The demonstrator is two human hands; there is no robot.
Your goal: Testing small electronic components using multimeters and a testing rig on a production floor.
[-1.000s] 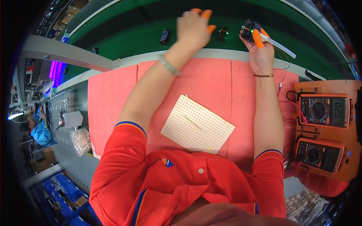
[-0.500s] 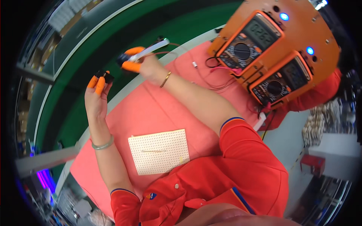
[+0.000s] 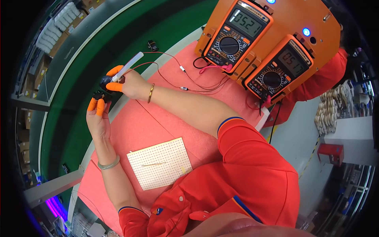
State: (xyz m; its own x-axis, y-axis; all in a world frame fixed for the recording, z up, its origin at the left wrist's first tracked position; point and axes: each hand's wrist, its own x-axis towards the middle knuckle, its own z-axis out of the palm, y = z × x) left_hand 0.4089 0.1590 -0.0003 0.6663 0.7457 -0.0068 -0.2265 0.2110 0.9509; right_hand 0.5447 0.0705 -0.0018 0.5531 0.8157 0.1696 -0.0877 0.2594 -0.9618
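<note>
Module (image 3: 102, 96): small, black, blocky; pinched in fingertips of my left hand (image 3: 98, 121), orange cots worn, over green belt (image 3: 75, 132). Tool (image 3: 129, 65): dark body, long white strip; gripped in my right hand (image 3: 135, 85), just beside module; contact cannot be told. Worktop (image 3: 160, 122): pink-covered; perforated pale board (image 3: 158, 177), thin stick (image 3: 154, 164) on it. Right: orange stand (image 3: 290, 17), two meters (image 3: 272, 79), co-worker's red sleeve (image 3: 320, 81) behind. Pale rail (image 3: 170, 51) edges belt. Thin leads (image 3: 184, 88) loop across worktop between my right forearm and stand, narrowing room there.
</note>
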